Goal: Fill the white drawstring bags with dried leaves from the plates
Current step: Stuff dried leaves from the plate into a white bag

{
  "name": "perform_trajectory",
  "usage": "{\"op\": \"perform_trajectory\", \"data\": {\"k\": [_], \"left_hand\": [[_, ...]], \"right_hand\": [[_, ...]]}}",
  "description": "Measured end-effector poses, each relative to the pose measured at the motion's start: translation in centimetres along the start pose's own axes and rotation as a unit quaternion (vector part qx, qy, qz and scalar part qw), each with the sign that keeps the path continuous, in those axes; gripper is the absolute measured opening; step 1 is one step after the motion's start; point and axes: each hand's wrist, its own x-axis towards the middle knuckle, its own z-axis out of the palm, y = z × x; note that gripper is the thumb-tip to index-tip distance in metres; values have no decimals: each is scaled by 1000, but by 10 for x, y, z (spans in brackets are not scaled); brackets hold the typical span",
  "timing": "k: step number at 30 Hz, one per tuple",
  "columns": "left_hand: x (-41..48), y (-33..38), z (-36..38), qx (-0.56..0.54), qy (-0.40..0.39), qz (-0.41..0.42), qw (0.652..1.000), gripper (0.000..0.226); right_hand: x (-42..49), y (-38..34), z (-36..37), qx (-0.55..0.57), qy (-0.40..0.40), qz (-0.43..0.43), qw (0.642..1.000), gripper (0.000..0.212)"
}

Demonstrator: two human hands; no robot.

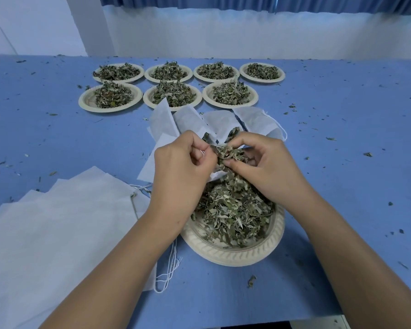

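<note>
Mid-fill: left hand pinches bag mouth, right hand pinches leaves into it. Next: scoop more from near plate.

The table was covered with a blue cloth and ran the full width of the view. Its far edge met a white wall. A blue curtain hung along the top of that wall, with its lower hem pleated. Beyond the far left part of the table stood a white pillar, and a pale wall section lay to its left. At the near edge, right of centre, a white rim showed past the cloth, with a dark gap just beside it. Lighting was even and cool, and shadows were soft.
</note>
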Motion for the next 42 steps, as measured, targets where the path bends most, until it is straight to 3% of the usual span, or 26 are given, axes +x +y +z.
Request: {"op": "perform_trajectory", "data": {"k": [5, 11, 17, 20, 23, 26, 29, 31, 35, 38, 40, 42], "left_hand": [[-2, 1, 1, 4, 5, 29, 1000, 11], [0, 0, 1, 13, 19, 35, 999, 10], [-2, 2, 2, -24, 20, 32, 999, 9], [-4, 4, 2, -41, 7, 29, 999, 8], [-2, 3, 1, -49, 27, 16, 998, 9], [0, 2, -2, -77, 44, -1, 996, 10], [-1, 5, -2, -106, 18, -1, 994, 11], [-2, 7, -2, -112, 15, -5, 994, 11], [4, 4, -7, -117, 66, -39, 990, 16], [5, 5, -7, -119, 67, -48, 990, 19], [3, 6, -5, -113, 60, -45, 991, 20], [3, 6, -5, -106, 62, -40, 992, 19]], "right_hand": [[-1, 1, 7, -138, 17, -88, 986, 20], [-2, -6, -3, 12, -26, -22, 999, 42], [-3, -5, 1, -3, 7, -114, 993, 8], [-4, -3, 6, -64, -6, -133, 989, 6], [-3, -5, -1, -9, 19, -125, 992, 5], [-4, -6, -10, -20, 43, -161, 986, 32], [-7, -3, 1, -106, -89, -151, 979, 43], [-7, -4, 3, -77, -122, -124, 982, 46], [-2, -5, -27, 113, 18, -78, 990, 53], [-4, -5, -29, 89, -99, 17, 991, 68], [-6, -4, -17, 19, -200, 57, 978, 59], [-6, -3, -12, -1, -212, 34, 977, 40]]}}
